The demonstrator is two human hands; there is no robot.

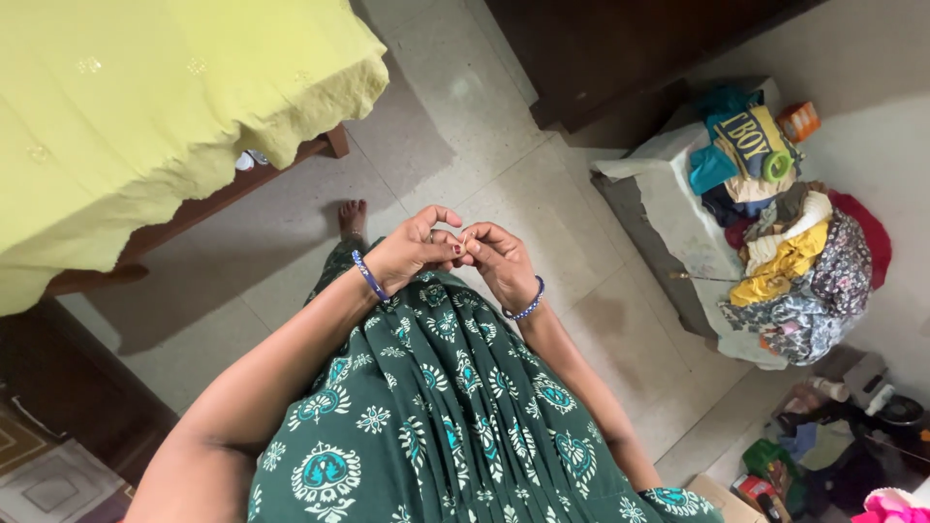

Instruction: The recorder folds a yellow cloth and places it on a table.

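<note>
My left hand and my right hand meet in front of me, above my green patterned dress. Their fingertips pinch together around a tiny thin object, too small to identify. A blue beaded bangle circles each wrist. One bare foot shows on the tiled floor just beyond the hands.
A bed with a yellow cover fills the upper left. A dark wooden cabinet stands at the top. To the right a white-draped block carries a heap of clothes. More clutter lies at the lower right.
</note>
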